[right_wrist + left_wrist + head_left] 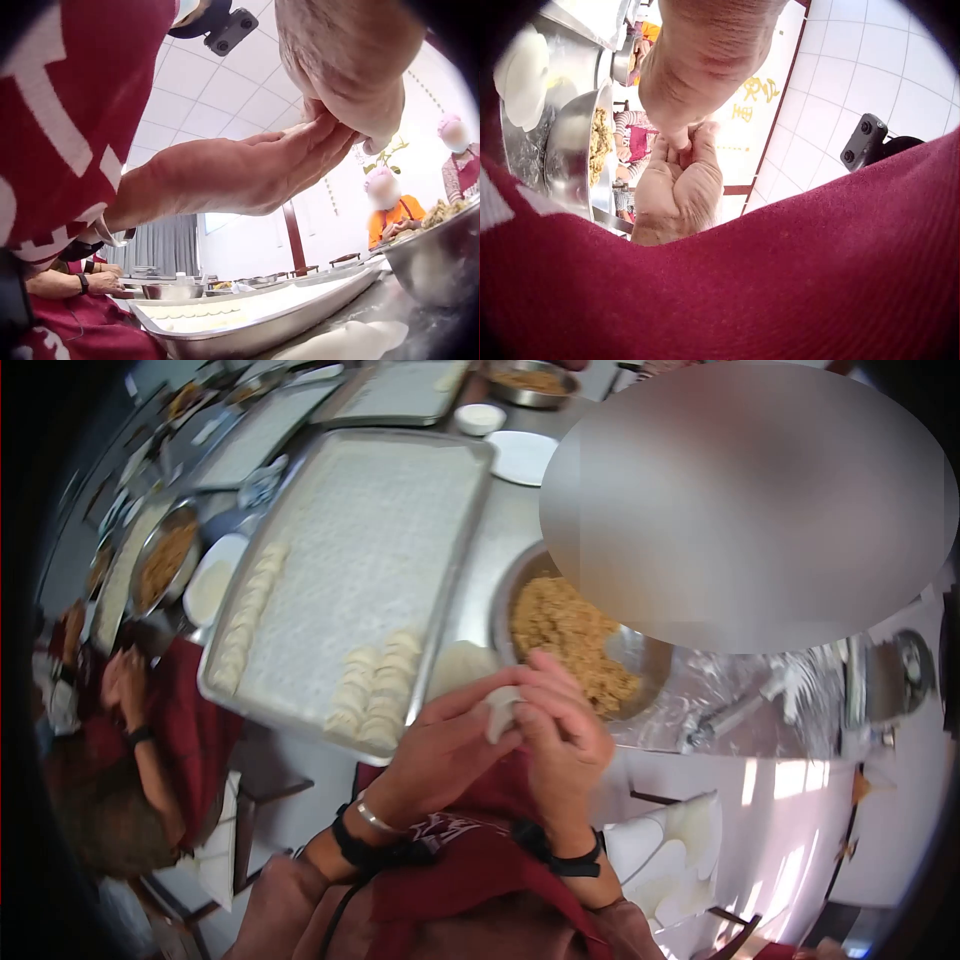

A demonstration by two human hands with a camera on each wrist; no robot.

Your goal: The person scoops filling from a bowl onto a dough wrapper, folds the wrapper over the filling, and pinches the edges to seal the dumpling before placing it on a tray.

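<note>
Pale dumpling (501, 713) held between both hands in front of the body, above the near side of the tabletop (472, 595). Its exposed part is a short crescent; in the head view the long axis runs steeply, top end leaning slightly right. Far end covered by fingers.

Left hand (440, 740) curled round it from the left; right hand (570, 735) pinches from the right, thumb across the dough. Both gripping, neither clearly nearer. Wrist views hide the piece behind knuckles.

Key relation, as I judge it: the tray (370, 530) lies ahead and left of the fingers, left hand nearer. Its closest dumplings, a double row (378, 685), sit at the near right corner, just left of the hands; a single row (250, 615) lines the left edge. Steel bowl (655, 665) of filling (565, 622) ahead and right, closer to the right hand. Flat pale dough (463, 662) between tray and bowl.

Writing: white lettering (447, 828) on the maroon apron (495, 890), partly covered, illegible. Gold characters (761, 90) on the wall in the left wrist view, turned sideways, not readable with confidence. No brand made out
</note>
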